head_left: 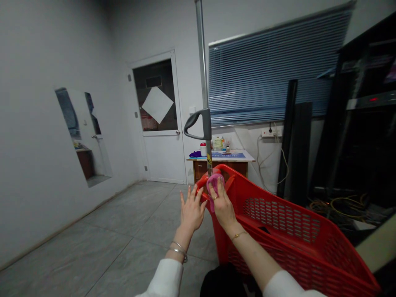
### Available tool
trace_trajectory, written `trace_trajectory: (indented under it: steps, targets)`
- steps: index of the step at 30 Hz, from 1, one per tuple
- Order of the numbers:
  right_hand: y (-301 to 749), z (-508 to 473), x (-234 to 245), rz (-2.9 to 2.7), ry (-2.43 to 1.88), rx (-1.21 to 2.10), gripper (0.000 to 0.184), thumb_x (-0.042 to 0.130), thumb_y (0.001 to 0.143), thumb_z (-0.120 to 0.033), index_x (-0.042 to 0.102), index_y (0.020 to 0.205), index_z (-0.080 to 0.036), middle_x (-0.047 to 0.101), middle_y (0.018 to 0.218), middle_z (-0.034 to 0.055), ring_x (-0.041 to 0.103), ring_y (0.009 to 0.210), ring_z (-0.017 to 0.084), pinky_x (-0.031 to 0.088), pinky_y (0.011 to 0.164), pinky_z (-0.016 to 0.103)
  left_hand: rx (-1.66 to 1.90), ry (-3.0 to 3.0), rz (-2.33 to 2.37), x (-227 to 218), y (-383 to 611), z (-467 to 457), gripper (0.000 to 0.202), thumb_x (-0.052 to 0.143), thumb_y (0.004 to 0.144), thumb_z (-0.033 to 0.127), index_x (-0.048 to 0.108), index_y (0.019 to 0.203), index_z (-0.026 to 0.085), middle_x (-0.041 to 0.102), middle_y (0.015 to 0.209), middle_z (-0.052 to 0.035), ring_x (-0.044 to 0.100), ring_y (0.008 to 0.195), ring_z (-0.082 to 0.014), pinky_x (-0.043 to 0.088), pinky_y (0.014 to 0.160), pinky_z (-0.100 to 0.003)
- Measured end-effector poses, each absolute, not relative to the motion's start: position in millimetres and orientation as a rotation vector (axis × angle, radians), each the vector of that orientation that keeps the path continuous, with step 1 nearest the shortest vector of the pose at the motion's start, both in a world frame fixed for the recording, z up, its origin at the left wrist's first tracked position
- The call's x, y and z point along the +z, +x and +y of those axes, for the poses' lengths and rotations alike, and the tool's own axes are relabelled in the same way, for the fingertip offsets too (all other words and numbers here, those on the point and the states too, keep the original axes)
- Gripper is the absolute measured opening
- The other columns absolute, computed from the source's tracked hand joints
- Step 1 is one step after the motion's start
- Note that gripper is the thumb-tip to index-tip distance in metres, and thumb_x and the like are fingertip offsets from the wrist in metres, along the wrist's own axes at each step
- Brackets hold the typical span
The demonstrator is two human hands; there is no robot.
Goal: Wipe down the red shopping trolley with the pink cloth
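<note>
My right hand presses a pink cloth against the front rim of a red plastic shopping basket, its fingers curled over the cloth. Just to the left of it, my left hand is raised with fingers spread and nothing in it, close to the basket's rim. A grey metal pole with a dark grey handle rises from the basket's front end.
A white door stands at the back, beside it a wooden table with bottles and a jar. Blue blinds cover the window. Dark equipment racks and cables fill the right side. The floor is grey tile.
</note>
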State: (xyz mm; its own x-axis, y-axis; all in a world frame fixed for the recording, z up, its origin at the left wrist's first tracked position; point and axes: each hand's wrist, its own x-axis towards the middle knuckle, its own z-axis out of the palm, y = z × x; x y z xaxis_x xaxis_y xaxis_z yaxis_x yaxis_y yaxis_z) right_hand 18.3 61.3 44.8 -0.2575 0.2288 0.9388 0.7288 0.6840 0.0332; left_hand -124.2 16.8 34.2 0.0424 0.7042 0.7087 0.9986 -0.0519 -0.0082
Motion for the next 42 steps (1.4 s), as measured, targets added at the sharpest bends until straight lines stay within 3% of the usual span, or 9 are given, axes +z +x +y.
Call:
trace_trajectory:
  steps: [7,15,22,29,36,38,42]
  targets:
    - [9,81,130,-1.757,-0.741,-0.577,0.088,0.044,0.087,0.001,-0.003,0.155,-0.029,-0.015,0.160,0.0080,0.006,0.148,0.031,0.041,0.112,0.046,-0.737,-1.803,-1.696,31,-125,19,0.052,0.045,0.098,0.036,0.038,0.148,0.025,0.035,0.158,-0.0082,0.026,0.147,-0.0314,0.020,0.117,-0.065]
    - [12,61,63,-1.763,-0.760,-0.633,0.086,0.046,0.088,-0.002,0.000,0.156,-0.028,-0.011,0.161,0.0110,0.010,0.148,0.031,0.043,0.110,0.046,-0.762,-1.801,-1.696,29,-124,20,0.051,0.044,0.098,0.035,0.039,0.147,0.025,0.033,0.159,-0.0081,0.026,0.147,-0.0305,0.021,0.118,-0.063]
    - [8,82,142,-1.755,-0.760,-0.596,0.087,0.044,0.088,0.000,-0.003,0.155,-0.027,-0.014,0.160,0.0090,0.006,0.148,0.031,0.043,0.110,0.044,-0.753,-1.800,-1.721,29,-124,20,0.050,0.043,0.098,0.035,0.038,0.147,0.027,0.034,0.158,-0.0069,0.028,0.146,-0.0314,0.020,0.117,-0.066]
    - [17,59,57,-1.794,-0.752,-0.596,0.085,0.044,0.087,0.001,0.002,0.156,-0.028,-0.008,0.161,0.0110,0.011,0.147,0.030,0.041,0.111,0.046,-0.781,-1.796,-1.703,30,-123,19,0.050,0.045,0.097,0.035,0.040,0.146,0.026,0.037,0.157,-0.0087,0.028,0.146,-0.0301,0.021,0.117,-0.064]
    - [8,85,155,-1.761,-0.806,-0.562,0.084,0.043,0.086,0.003,0.007,0.156,-0.028,-0.009,0.161,0.0091,0.007,0.148,0.028,0.044,0.109,0.042,-0.763,-1.797,-1.714,26,-125,23,0.051,0.044,0.098,0.033,0.038,0.148,0.027,0.035,0.158,-0.0087,0.026,0.147,-0.0313,0.021,0.116,-0.066]
    - [8,81,146,-1.761,-0.802,-0.548,0.085,0.043,0.086,0.003,0.006,0.156,-0.028,-0.010,0.161,0.0090,0.007,0.148,0.028,0.045,0.109,0.041,-0.762,-1.794,-1.709,26,-125,23,0.051,0.043,0.098,0.034,0.038,0.148,0.027,0.035,0.158,-0.0087,0.026,0.147,-0.0312,0.021,0.116,-0.066]
    - [16,60,73,-1.803,-0.767,-0.544,0.085,0.045,0.087,0.001,0.004,0.156,-0.027,-0.008,0.161,0.0110,0.011,0.147,0.029,0.041,0.112,0.043,-0.773,-1.800,-1.718,28,-124,21,0.049,0.042,0.098,0.034,0.040,0.146,0.026,0.036,0.157,-0.0090,0.027,0.146,-0.0316,0.021,0.116,-0.066]
